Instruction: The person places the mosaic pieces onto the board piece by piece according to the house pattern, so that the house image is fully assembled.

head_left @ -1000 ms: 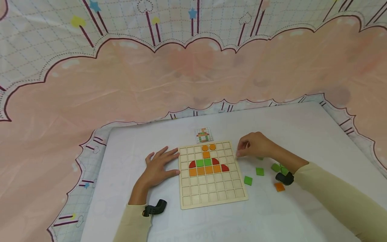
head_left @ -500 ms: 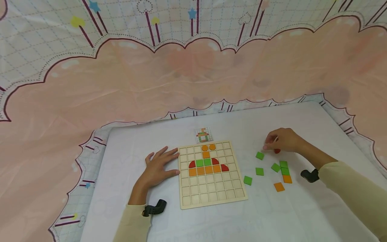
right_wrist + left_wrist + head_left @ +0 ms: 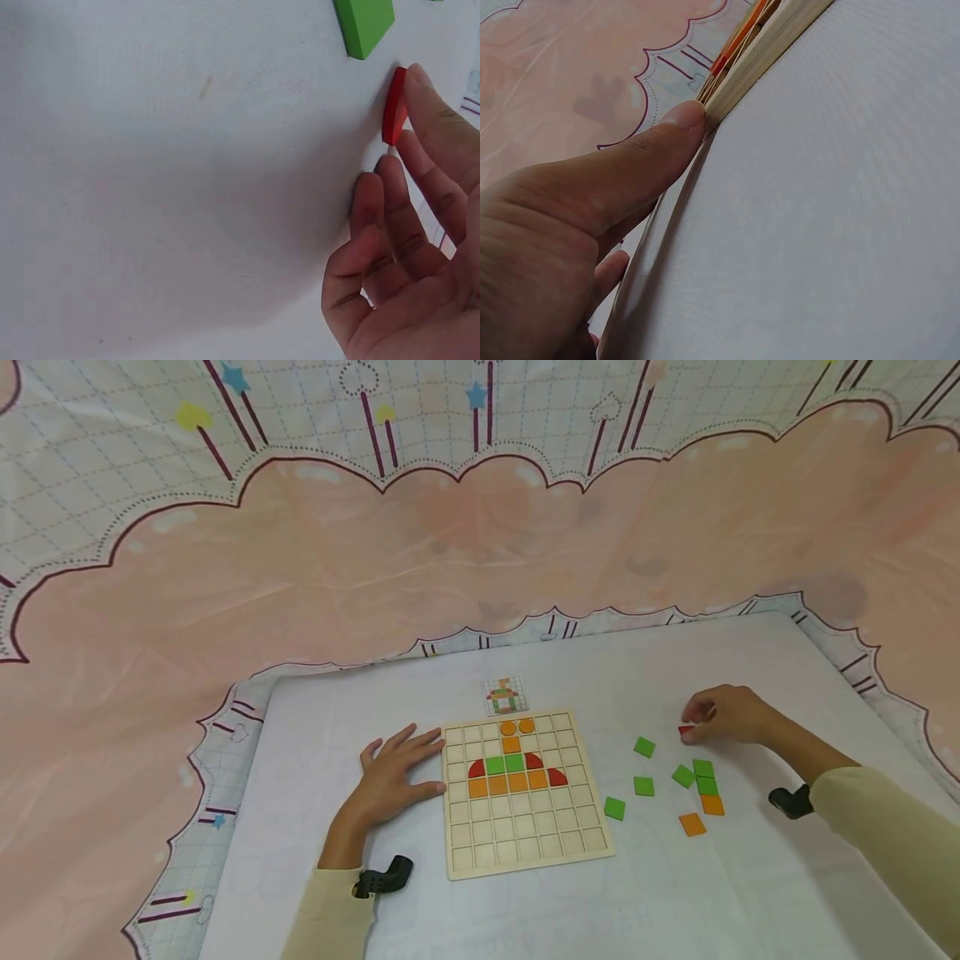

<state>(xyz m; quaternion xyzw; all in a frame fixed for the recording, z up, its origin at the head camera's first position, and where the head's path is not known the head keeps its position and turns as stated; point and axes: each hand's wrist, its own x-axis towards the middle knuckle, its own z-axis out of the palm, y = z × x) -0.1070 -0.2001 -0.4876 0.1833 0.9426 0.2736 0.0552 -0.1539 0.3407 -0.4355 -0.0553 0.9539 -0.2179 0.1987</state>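
A wooden grid board (image 3: pixel 528 839) lies on the white table, with orange, green and red tiles set in its upper cells. My left hand (image 3: pixel 392 779) touches the board's left edge with its fingers spread; in the left wrist view the thumb (image 3: pixel 649 165) presses against the wooden side. Right of the board, my right hand (image 3: pixel 727 714) pinches a red tile (image 3: pixel 685 730) between thumb and index finger. The right wrist view shows that red tile (image 3: pixel 395 105) standing on edge close over the table, the other fingers curled beside it.
Several loose green tiles (image 3: pixel 644 786) and two orange tiles (image 3: pixel 692 824) lie between the board and my right sleeve. A small pattern card (image 3: pixel 505 695) sits just beyond the board's far edge. A patterned cloth (image 3: pixel 480 560) hangs behind the table.
My right hand has moved right, away from the board's right edge, past the green tiles to the red tile, which it now pinches. The left hand and the board have stayed put.
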